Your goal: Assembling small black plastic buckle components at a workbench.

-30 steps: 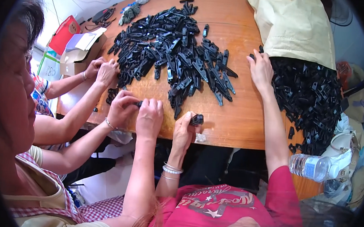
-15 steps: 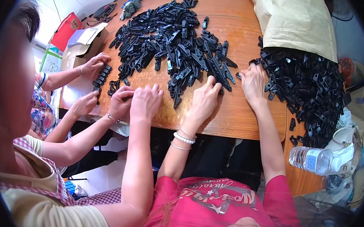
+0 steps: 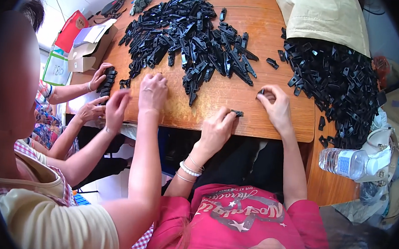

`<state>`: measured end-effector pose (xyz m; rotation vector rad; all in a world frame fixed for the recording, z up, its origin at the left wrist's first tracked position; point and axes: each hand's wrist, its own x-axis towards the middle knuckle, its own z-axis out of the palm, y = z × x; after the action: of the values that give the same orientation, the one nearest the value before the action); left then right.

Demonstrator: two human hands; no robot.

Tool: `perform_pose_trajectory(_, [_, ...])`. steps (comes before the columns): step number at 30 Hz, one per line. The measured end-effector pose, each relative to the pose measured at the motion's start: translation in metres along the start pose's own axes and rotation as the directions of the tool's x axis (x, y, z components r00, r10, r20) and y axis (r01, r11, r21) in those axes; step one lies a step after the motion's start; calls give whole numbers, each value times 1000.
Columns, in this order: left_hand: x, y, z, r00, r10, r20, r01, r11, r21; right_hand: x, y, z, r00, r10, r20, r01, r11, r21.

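Pinching a small black plastic clip (image 3: 237, 113) against the wooden table (image 3: 273, 125) edge, left hand (image 3: 217, 131) fingers closed; right hand (image 3: 277, 107) at 2 o'clock, curled on another black piece (image 3: 260, 92). Clip pile (image 3: 192, 36) at 11 o'clock.

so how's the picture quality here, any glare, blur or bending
Head view: fisheye bends the wooden table edge and darkens the rim; daylight blows out the upper-left corner; the near person at left is blurred, while the black clip pile and both hands stay sharp.
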<state>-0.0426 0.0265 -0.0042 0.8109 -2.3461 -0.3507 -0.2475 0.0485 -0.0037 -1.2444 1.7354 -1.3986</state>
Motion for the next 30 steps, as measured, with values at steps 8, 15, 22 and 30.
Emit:
perform_pose_trajectory(8, [-21,6,-11,993,-66,-99,58,995,-82,-38,-12,-2,992,-93,82,96,995,-34])
perform_pose_trajectory(15, [-23,-20,-24,953,-288,90,302,916,-265,-35,-2,10,916,-248,314,263,965,-4])
perform_pose_trajectory(22, [-30,-14,-25,978,-195,78,208,946,-249,-34,-7,20,827,-388,408,468,876,-117])
perform_pose_trajectory(30, [-97,-11,-41,965,-243,-101,257,954,156,36,8,-26,887,-399,-233,193,778,-598])
